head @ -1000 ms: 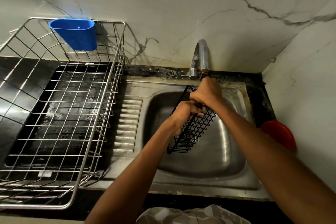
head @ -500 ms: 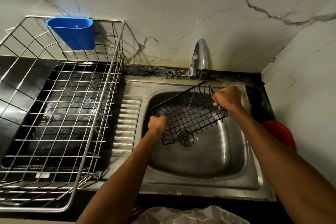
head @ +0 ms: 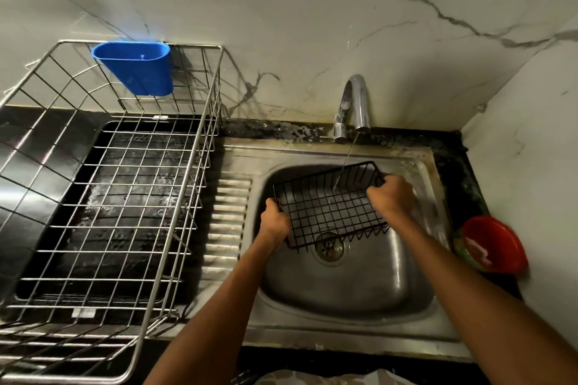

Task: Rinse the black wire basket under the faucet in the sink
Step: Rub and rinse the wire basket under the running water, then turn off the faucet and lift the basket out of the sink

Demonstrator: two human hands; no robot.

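The black wire basket (head: 328, 206) is held open side up over the steel sink (head: 350, 284), above the drain. My left hand (head: 275, 223) grips its left end and my right hand (head: 391, 197) grips its right end. A thin stream of water falls from the chrome faucet (head: 355, 103) into the basket's far right part.
A large steel dish rack (head: 103, 197) stands on the counter to the left, with a blue plastic cup (head: 137, 70) hung on its back rim. A red bowl (head: 491, 244) sits on the dark counter right of the sink. Marble walls close the back and right.
The basket went from on edge, gripped by both hands close together, to lying flat with a hand at each end. It now sits lower under the running water.
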